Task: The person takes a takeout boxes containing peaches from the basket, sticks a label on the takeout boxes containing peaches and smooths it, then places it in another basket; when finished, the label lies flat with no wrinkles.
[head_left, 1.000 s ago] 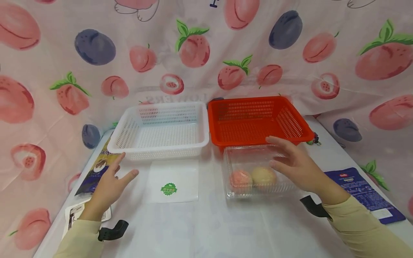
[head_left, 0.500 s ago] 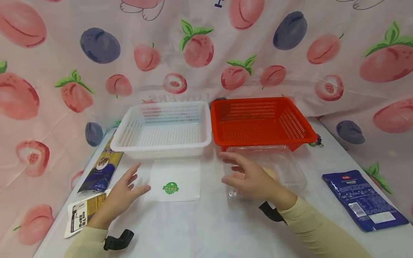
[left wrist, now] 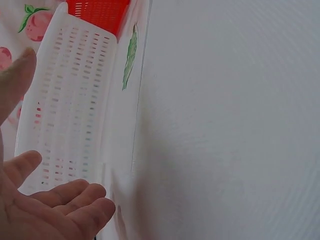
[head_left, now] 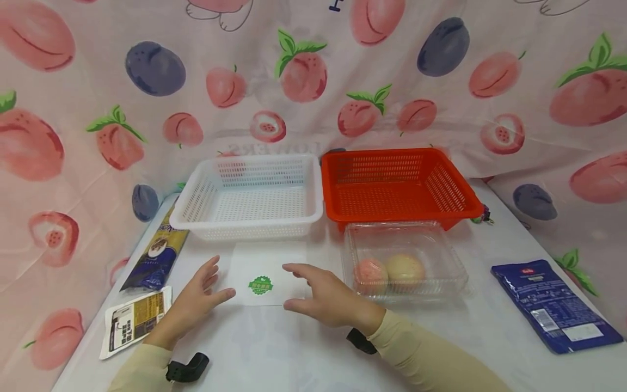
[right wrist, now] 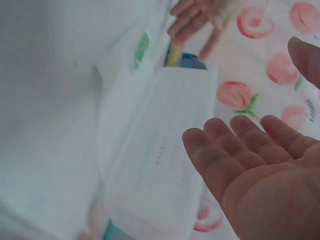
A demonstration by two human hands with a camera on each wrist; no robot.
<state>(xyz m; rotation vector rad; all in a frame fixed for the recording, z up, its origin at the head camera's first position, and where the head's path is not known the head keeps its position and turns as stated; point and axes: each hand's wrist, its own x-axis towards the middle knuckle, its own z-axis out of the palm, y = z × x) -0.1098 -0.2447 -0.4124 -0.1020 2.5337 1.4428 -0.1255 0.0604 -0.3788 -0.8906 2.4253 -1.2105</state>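
Observation:
A flat white sheet or bag with a green round label [head_left: 260,285] lies on the table before the white basket. My left hand [head_left: 198,296] hovers at its left edge, fingers loosely spread, holding nothing. At its right edge is my right hand [head_left: 325,296], thumb and fingers apart, also holding nothing. In the left wrist view the left hand's fingers [left wrist: 75,210] reach toward the white basket [left wrist: 70,110]. The right wrist view shows the right palm [right wrist: 270,180] with extended fingers. A clear plastic box [head_left: 436,256] holds a pink ball-shaped item [head_left: 370,276] and a pale yellow one [head_left: 405,270].
Behind stand a white perforated basket [head_left: 250,226] and a red one [head_left: 401,209], side by side. A blue-and-gold packet [head_left: 157,253] and a white-and-gold packet [head_left: 134,321] lie at left. At right lies a blue pouch [head_left: 555,305]. A fruit-print cloth [head_left: 313,125] hangs behind.
My right hand has moved left from over the clear box to the white sheet's right edge. My left hand has shifted slightly right and down, toward the sheet.

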